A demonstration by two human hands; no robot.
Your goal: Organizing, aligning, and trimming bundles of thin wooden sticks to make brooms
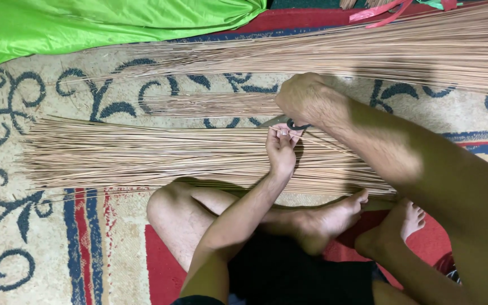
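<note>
Head view, I count three piles of thin tan sticks [142,155] on the patterned rug [7,226]; my left hand [280,149] pinches one stick, my right hand [303,99] grips a knife [278,121].

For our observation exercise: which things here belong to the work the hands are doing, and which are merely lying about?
In use:
left hand pinching a thin tan stick
right hand gripping a dark-handled blade
near pile of thin tan sticks

Lying about:
bright green cloth
patterned cream, blue and red rug
red strap
</note>
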